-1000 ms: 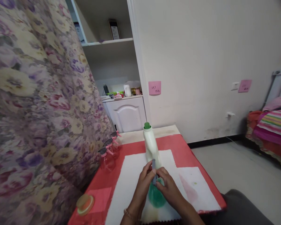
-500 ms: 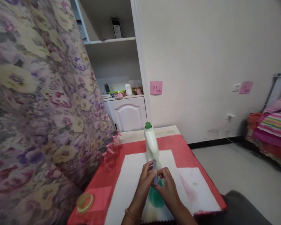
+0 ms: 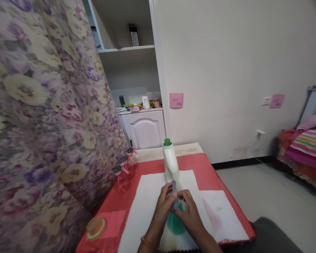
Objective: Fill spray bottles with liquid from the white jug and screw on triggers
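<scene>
My left hand (image 3: pixel 163 203) and my right hand (image 3: pixel 189 211) meet over a white cloth (image 3: pixel 147 207) on the red table (image 3: pixel 208 172). Both are closed round a small grey-blue upright piece (image 3: pixel 174 195), a cap or pump head as far as I can see. It sits on top of a green round bottle (image 3: pixel 176 225) under my hands. A tall white bottle with a green cap (image 3: pixel 170 163) stands upright just beyond my fingers.
Pink spray bottles (image 3: pixel 123 172) stand at the table's left edge beside a flowered curtain (image 3: pixel 42 123). An orange-lidded jar (image 3: pixel 95 228) is at the near left corner. A white cabinet (image 3: pixel 143 128) stands behind, a bed with striped bedding (image 3: pixel 305 147) at right.
My hands have barely shifted on the grey-blue piece, sliding slightly farther from me. The camera tilted a little; the bottles stay put.
</scene>
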A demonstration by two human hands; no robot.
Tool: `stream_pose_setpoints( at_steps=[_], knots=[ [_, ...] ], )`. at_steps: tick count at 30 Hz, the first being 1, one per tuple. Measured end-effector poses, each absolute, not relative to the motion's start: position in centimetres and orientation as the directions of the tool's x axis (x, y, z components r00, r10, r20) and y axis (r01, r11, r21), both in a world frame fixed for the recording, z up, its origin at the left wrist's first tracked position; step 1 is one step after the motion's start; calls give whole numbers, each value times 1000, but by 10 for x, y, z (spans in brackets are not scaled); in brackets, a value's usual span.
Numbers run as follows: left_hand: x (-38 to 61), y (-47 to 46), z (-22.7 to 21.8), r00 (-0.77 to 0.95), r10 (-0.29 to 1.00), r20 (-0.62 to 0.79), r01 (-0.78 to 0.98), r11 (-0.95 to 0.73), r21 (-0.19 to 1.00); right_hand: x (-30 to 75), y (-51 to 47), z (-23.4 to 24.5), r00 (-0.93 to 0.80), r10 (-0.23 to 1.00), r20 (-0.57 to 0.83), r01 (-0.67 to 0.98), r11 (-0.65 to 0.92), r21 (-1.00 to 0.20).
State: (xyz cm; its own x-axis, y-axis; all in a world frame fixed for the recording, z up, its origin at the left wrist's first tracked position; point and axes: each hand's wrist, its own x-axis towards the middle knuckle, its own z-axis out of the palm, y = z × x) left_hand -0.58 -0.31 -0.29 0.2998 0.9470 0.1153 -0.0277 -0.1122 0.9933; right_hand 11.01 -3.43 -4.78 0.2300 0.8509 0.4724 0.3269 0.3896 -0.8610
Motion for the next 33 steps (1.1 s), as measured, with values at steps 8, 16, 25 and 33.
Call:
stream_pose_setpoints(
  at_steps=[8, 16, 25, 33],
  knots=[
    [-4, -4, 0, 272, 954, 126, -32, -121, 992, 109, -30, -49, 244, 857, 455, 287, 384, -878],
    [-5, -3, -3, 271, 951, 150, -29, -148, 989, 113, -35, -48, 169, 852, 496, 254, 448, -857],
    [-5, 0, -9, 268, 955, 124, -29, -120, 992, 112, -35, -48, 201, 854, 480, 262, 425, -866],
    [-4, -1, -8, 277, 951, 138, -36, -133, 990, 111, -33, -49, 256, 854, 453, 264, 389, -883]
  ],
)
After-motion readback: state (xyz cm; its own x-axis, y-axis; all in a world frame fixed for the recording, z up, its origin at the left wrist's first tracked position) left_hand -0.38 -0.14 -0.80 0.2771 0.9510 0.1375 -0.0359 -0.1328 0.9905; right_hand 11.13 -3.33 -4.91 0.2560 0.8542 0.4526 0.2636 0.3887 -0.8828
